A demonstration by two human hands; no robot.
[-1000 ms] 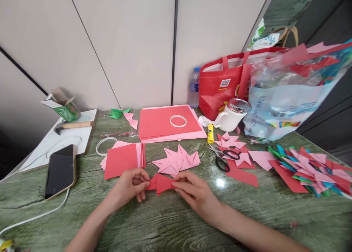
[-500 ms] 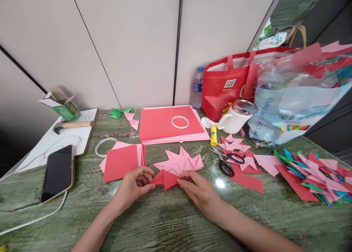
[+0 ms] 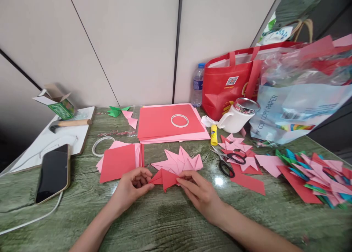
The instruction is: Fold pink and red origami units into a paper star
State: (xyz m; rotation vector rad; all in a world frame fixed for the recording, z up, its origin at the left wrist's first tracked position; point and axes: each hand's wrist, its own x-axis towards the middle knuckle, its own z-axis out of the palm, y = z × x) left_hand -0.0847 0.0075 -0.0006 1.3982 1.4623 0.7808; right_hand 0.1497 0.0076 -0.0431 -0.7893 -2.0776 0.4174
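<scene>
A folded red paper piece [image 3: 168,179] with pointed ends is stretched between my two hands, just above the table. My left hand [image 3: 134,187] pinches its left tip between thumb and fingers. At its right side, the thumb and fingertips of my right hand [image 3: 198,191] are closed on the paper. Right behind it lies a pink folded-paper fan of points [image 3: 180,160], partly covered by the red piece. Beside my left hand is a stack of red and pink paper squares [image 3: 118,162].
Black-handled scissors [image 3: 227,160], a glue stick [image 3: 213,135] and a white mug [image 3: 235,118] are on the right, near a pile of folded papers [image 3: 316,175]. Red sheets [image 3: 159,121] lie at the back. A phone [image 3: 53,173] and hammer [image 3: 71,123] are left.
The view has shifted very slightly. Both hands keep their grip on the red folded paper, with hardly any movement.
</scene>
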